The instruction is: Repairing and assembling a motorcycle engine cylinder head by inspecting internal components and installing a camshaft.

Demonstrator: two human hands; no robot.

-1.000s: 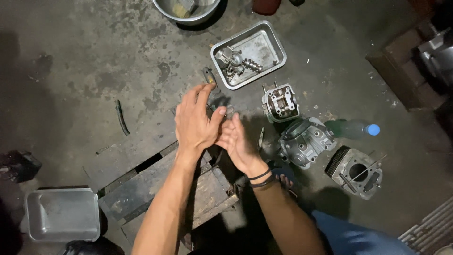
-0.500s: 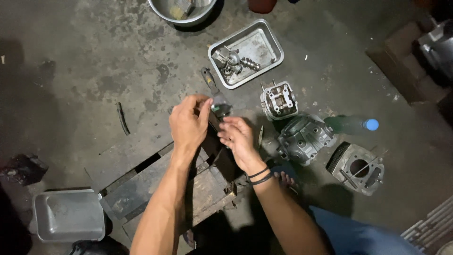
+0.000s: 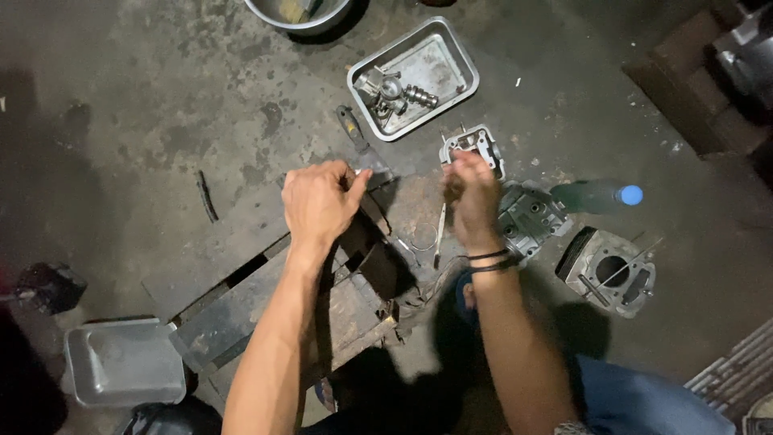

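Observation:
My left hand (image 3: 320, 203) hovers over the dark wooden boards (image 3: 241, 266). Its thumb and forefinger pinch a small pale piece right beside the blade of a scraper (image 3: 358, 145) that lies on the floor. My right hand (image 3: 473, 193) is a little blurred and has black bands on the wrist. Its fingers curl around a small dark part just below a small engine head piece (image 3: 475, 143). The two hands are about a hand's width apart. Between them lie a thin screwdriver (image 3: 439, 235) and a wire ring (image 3: 423, 238).
A steel tray (image 3: 439, 60) with several small engine parts sits further up, with a metal bowl (image 3: 298, 14) at the top edge. A cylinder head (image 3: 531, 216), a cylinder block (image 3: 612, 272) and a green bottle (image 3: 592, 196) lie to the right. Another metal tray (image 3: 121, 364) is at the bottom left.
The hands were together over a small dark part. They have now drawn apart, the left one toward the scraper and the right one toward the engine pieces.

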